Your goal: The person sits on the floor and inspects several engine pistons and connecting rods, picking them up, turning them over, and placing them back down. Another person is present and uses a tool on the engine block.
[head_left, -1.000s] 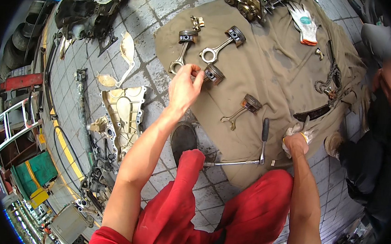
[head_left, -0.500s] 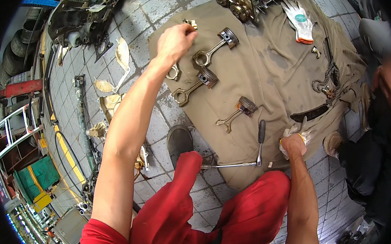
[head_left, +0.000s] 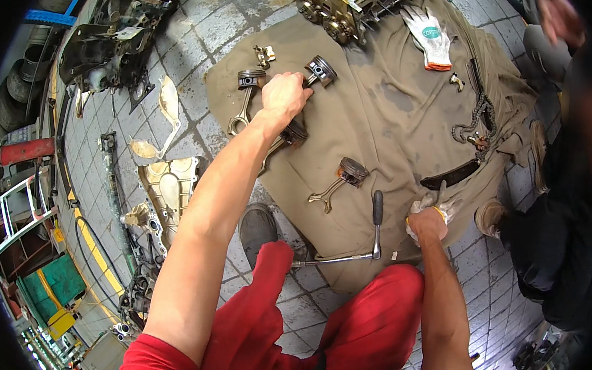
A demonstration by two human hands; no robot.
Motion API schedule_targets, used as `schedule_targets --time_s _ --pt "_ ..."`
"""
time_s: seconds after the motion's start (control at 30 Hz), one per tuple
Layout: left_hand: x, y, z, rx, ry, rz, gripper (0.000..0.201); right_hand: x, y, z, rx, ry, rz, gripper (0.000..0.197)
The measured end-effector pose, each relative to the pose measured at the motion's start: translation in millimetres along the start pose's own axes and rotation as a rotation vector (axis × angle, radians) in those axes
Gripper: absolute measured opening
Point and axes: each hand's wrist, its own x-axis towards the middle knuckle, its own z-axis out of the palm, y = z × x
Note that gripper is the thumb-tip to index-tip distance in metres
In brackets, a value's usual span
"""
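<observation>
My left hand (head_left: 285,99) is closed, its fingers curled over the rod of a piston with connecting rod (head_left: 320,71); the rod's lower end is hidden beneath it. Left of the hand lies a second piston and rod (head_left: 251,78). Under my left wrist a third piston (head_left: 293,135) is partly covered. Nearer the middle is another piston and rod (head_left: 351,171). My right hand (head_left: 430,225) is closed around a crumpled white work glove (head_left: 441,200) and rests low on the brown cloth (head_left: 397,141). Close by lies a ratchet wrench (head_left: 377,219) with a long extension.
An engine block (head_left: 338,7) stands at the far edge. A white glove (head_left: 429,39), a chain (head_left: 478,123) and a dark curved guide (head_left: 452,176) lie on the cloth. A metal cover (head_left: 170,189) is at left. Another person (head_left: 557,226) stands at right.
My left hand has moved right and down from beside the small metal parts to the piston rod, uncovering the leftmost piston. My right hand stays on the cloth with the glove. The view has shifted slightly.
</observation>
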Motion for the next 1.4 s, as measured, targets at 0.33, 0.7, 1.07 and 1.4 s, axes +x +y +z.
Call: schedule_targets --time_s 0.33,0.7,1.07,1.4 --pt "-17.9 -7.5 -53.6 -0.148 0.166 0.076 0.030 6.2 -0.7 4.4 0.013 0.027 0.005 0.040" --pt "-152.3 38.1 -179.6 -1.242 -0.029 -0.150 0.042 -0.2 -3.4 4.3 -0.027 0.076 0.007 0.036" --pt "-207.0 60.1 -183.3 -1.111 0.068 0.096 0.034 -4.3 -5.4 -1.9 -0.022 0.039 0.001 0.045" --pt "-222.8 71.3 -173.6 -1.158 0.049 0.134 0.028 -3.0 -1.0 -2.4 -0.012 0.024 -0.013 0.046"
